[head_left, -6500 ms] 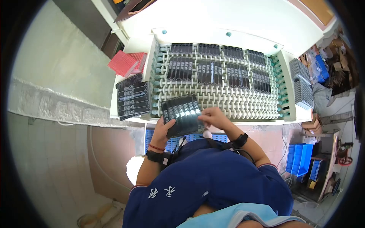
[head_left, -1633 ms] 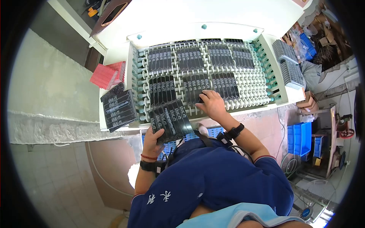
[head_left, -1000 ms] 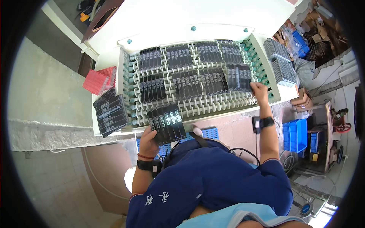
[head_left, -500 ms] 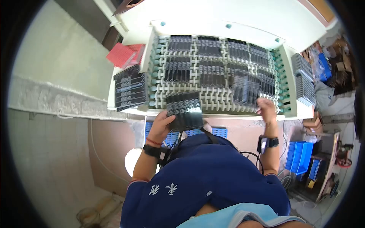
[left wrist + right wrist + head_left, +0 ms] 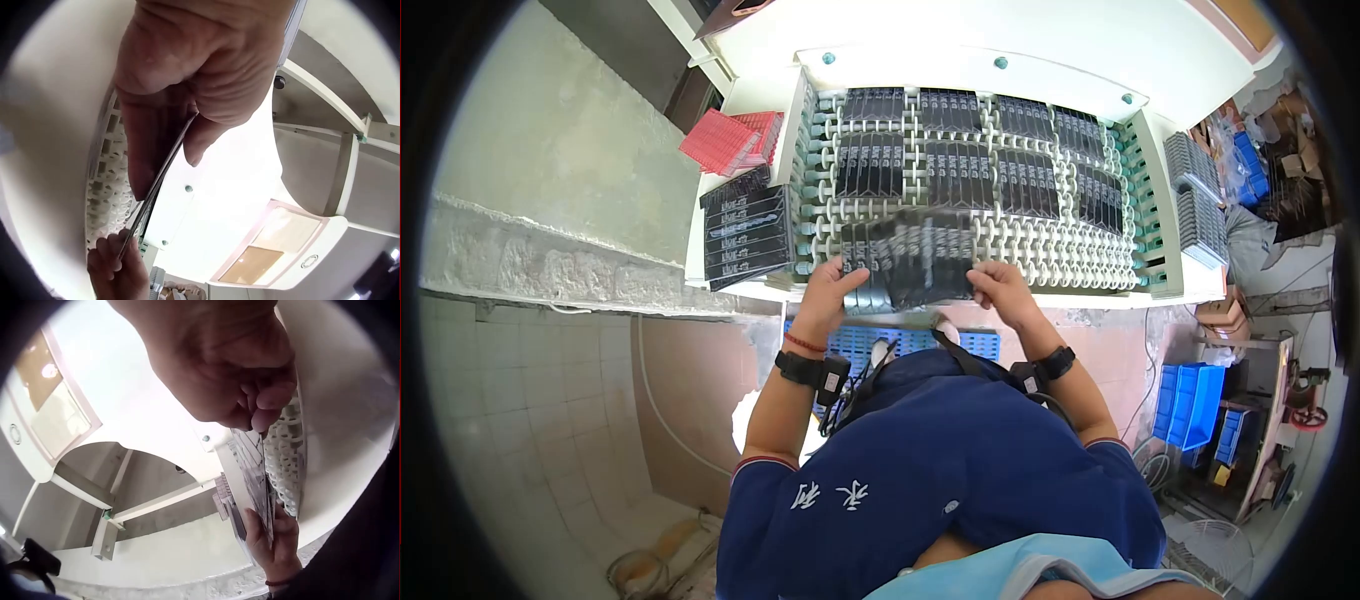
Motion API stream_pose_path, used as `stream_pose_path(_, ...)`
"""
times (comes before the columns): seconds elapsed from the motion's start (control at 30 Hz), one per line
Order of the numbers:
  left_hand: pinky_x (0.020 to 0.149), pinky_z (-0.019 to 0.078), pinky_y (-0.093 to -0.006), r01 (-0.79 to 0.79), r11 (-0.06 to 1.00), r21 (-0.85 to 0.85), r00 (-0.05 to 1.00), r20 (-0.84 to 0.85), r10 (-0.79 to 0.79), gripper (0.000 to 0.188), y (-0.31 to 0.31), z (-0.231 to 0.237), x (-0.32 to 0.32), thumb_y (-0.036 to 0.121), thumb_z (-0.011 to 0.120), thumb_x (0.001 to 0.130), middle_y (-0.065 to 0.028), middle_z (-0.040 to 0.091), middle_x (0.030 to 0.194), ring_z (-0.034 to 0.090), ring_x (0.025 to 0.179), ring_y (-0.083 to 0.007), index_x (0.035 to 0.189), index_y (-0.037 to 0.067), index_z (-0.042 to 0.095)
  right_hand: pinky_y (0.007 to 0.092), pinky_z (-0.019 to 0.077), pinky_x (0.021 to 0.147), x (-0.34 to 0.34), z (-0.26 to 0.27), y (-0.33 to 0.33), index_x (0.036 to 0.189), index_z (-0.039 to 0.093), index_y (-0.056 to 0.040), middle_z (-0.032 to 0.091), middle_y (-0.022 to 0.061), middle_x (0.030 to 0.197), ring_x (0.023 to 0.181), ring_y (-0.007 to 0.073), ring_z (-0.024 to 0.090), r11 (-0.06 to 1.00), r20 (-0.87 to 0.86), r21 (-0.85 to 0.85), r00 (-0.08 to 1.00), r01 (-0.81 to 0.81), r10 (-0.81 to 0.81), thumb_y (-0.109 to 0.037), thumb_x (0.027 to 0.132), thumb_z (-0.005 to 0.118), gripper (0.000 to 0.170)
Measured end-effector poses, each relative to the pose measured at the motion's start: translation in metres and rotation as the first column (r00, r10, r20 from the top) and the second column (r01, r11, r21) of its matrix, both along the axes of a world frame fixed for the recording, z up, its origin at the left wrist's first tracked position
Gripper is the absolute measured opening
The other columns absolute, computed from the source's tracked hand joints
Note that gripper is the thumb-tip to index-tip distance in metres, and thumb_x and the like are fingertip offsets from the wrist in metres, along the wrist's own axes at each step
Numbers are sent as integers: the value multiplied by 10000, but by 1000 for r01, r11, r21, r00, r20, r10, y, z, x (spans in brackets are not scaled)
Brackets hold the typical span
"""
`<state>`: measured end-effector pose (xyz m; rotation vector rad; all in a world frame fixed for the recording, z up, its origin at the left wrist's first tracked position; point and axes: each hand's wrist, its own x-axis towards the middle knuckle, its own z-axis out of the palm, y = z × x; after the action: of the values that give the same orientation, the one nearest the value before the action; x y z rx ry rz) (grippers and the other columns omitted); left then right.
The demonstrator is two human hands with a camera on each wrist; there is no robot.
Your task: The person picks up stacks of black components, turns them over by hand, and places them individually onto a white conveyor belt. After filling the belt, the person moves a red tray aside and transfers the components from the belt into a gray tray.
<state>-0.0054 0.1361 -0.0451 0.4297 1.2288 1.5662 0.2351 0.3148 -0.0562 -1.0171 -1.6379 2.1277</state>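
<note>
My left hand (image 5: 828,298) grips a flat black pack (image 5: 858,255) of slim strips with white print, thumb on its face. My right hand (image 5: 1000,290) pinches the right edge of another dark, glossy pack (image 5: 930,262), slightly blurred, which overlaps the first one. From the left wrist the packs (image 5: 164,167) show as a thin edge between thumb and fingers, the right hand (image 5: 119,265) at the far end. In the right wrist view the film looks shiny. Beyond the hands, similar packs (image 5: 960,175) lie in rows on a bed of white rollers (image 5: 1050,252).
Left of the rollers are stacked black packs (image 5: 745,238) and red packs (image 5: 722,143). Grey stacks (image 5: 1200,225) stand on the right ledge. Below the bench edge is blue slatted flooring (image 5: 980,345); blue crates (image 5: 1190,405) are at right.
Over the last half second my right hand has come left from the rollers' right side, pack in hand, to my left hand. More packs lie toward the front than at 6.5 seconds ago.
</note>
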Motion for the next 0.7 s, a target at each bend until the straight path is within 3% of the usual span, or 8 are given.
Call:
stream_pose_path(0.13,738,474,-282,-103,995,-16,835,-544,78,355,5,-12,-23,71,639,817,-63,656,895,605,803,-144,1140,-33,535,204,376,413,26,8,18,779,629,8,570,19,568,482,56,505,958,232,286,968,20,-90,-171,870,588,205)
stream_pose_path(0.27,813,476,-384,-380,913,-147,-12,-986,-164,652,3,8,-17,239,722,739,-210,492,1229,554,1040,-315,1271,-5,434,195,324,392,67,18,41,756,644,-4,526,-15,538,437,43,430,894,280,443,938,62,-204,-165,862,599,199)
stream_pose_path(0.3,890,427,-450,-330,922,-205,108,-978,-179,656,4,21,-13,295,713,739,-204,371,1344,444,1169,-370,1286,55,445,212,339,417,80,21,49,764,651,9,540,-2,545,463,50,447,879,297,469,923,83,-246,-166,856,605,203)
stream_pose_path(0.4,977,340,-502,-124,967,-224,-133,-962,-240,609,5,14,-10,329,691,758,-174,396,1346,375,1241,-375,1291,133,470,237,374,471,113,21,70,810,662,40,532,16,542,510,63,463,819,303,564,896,106,-325,-163,830,637,206)
stream_pose_path(0.53,1032,208,-584,-77,936,-343,-158,-923,-351,538,8,0,-7,371,637,800,-152,376,1383,267,1313,-383,1280,168,502,298,451,547,116,21,65,892,655,45,605,99,650,558,168,552,593,348,805,805,6,-480,-168,748,712,263)
stream_pose_path(0.57,1026,199,-604,-85,928,-361,-178,-911,-371,548,9,2,-7,343,652,789,-154,373,1386,261,1321,-375,1277,147,498,315,478,627,117,12,66,963,652,11,635,141,838,697,235,600,574,338,819,798,13,-499,-215,702,753,360)
stream_pose_path(0.67,1049,186,-570,78,960,-267,-212,-946,-246,568,29,20,8,299,672,777,-163,347,1409,257,1328,-379,1282,118,489,370,463,796,98,17,57,1064,630,-37,595,167,1030,890,292,577,185,186,977,863,-110,-470,-273,684,768,468)
stream_pose_path(0.7,1053,214,-547,161,957,-241,-209,-956,-206,603,36,22,19,275,692,757,-161,340,1413,273,1324,-369,1288,95,469,395,433,851,91,21,53,1092,616,-47,569,176,1086,961,318,547,193,225,969,869,-152,-442,-303,685,762,502)
